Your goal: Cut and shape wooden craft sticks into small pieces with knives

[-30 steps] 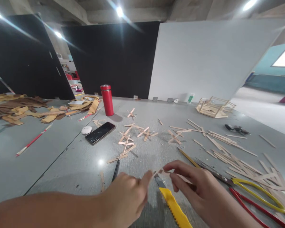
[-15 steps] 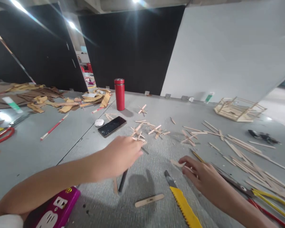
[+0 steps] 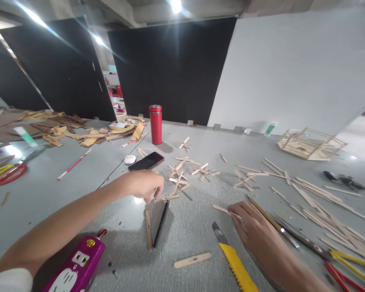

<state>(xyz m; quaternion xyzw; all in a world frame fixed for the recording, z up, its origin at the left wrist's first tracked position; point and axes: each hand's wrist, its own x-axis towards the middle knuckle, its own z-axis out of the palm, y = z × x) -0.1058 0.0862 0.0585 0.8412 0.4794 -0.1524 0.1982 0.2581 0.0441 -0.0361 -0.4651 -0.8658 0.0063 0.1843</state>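
Observation:
My left hand is over the table with its fingers curled down and a gap between the fingertips. They are at the left end of a flat wooden craft stick; a firm hold is not visible. Just beyond, several craft sticks stand crossed in a small cluster. My right hand rests low on the table, its fingertips closed on another craft stick that sticks out leftward. A yellow-handled cutter lies beside it. Between the hands are a black pen and an upright-pointing craft stick.
A loose craft stick lies in front. Scissors and a stick pile are at right, a stick frame behind. A phone, a red flask and a purple power strip are at left.
My left hand has moved left and away from the crossed stick cluster, which now stands on its own. My right hand has settled flatter over its craft stick.

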